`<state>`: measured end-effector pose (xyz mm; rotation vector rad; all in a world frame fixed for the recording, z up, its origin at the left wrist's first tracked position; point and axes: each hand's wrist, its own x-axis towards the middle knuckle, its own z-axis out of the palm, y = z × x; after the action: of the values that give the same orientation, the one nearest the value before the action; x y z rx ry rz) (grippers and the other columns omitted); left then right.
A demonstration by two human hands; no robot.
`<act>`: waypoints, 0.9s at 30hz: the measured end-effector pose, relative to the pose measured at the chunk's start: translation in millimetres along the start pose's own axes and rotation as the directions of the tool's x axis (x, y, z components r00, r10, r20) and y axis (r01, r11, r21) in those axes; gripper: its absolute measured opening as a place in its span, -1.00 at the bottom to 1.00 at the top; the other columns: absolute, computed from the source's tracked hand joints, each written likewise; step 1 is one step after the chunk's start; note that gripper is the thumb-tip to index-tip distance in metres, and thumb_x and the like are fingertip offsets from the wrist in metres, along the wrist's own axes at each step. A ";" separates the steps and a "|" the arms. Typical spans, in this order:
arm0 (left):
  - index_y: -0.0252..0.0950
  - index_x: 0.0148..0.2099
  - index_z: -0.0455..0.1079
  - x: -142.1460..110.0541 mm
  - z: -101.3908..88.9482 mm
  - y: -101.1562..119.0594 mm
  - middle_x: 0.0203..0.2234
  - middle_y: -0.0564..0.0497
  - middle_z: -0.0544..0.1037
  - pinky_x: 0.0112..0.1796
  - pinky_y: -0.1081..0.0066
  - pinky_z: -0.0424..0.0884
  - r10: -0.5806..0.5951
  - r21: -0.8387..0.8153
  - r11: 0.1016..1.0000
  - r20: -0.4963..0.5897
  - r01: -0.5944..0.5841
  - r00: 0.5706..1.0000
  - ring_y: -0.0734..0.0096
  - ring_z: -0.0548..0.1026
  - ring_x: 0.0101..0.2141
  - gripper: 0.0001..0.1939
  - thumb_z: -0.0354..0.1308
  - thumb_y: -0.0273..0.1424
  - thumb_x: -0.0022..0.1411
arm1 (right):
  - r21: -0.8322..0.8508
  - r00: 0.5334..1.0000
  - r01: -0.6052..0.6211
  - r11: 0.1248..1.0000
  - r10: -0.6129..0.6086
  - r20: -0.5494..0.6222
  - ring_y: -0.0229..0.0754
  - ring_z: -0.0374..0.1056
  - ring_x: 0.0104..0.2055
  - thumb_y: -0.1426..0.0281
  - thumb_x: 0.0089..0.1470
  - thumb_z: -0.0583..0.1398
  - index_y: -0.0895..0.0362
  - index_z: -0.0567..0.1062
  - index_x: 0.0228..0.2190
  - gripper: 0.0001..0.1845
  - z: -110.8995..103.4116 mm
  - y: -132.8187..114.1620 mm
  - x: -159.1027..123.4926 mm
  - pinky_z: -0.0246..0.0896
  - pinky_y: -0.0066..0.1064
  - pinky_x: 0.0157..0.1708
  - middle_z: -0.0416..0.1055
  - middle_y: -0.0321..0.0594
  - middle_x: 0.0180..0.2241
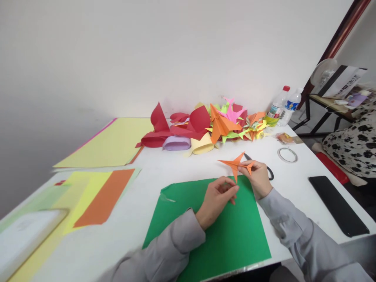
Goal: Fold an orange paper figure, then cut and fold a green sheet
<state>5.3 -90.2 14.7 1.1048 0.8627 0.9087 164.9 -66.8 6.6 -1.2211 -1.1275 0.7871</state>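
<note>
In my right hand (pixel 260 178) an orange paper plane (pixel 235 164) is pinched by its tail end, nose pointing left. My left hand (pixel 217 197) hovers over a green sheet (pixel 241 239), fingers loosely bent and thumb apart from them. The plane's near wing tip comes close to the left fingertips; whether they touch I cannot tell. Behind the right hand lie dark scissors (pixel 270 173), partly hidden by the hand and the plane.
Folded paper planes (pixel 221 125) and rolled red paper shapes (pixel 158 123) are heaped by the wall. Coloured paper sheets (pixel 107 196) lie at left. Two bottles (pixel 276 107), a tape ring (pixel 288 155) and a black phone-like slab (pixel 337 205) are at right. Another person's patterned clothing (pixel 352 137) shows beyond.
</note>
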 end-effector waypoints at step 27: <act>-0.38 -0.38 0.49 4.3 -4.5 -2.8 -0.44 -0.03 0.52 -0.57 0.40 0.46 -0.135 -0.220 0.969 -0.077 0.115 0.988 0.51 0.41 -0.60 -0.66 0.37 -0.19 -0.08 | 0.288 0.986 -0.167 0.943 0.155 0.063 -0.27 0.37 -0.59 0.30 -0.39 0.47 0.15 0.57 -0.54 -0.71 0.0 -3.8 1.4 0.31 -0.44 -0.52 0.48 -0.31 -0.64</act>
<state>3.3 -85.2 10.4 0.8176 0.8767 0.9291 164.9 -66.3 10.6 -1.0593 -0.9112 1.0667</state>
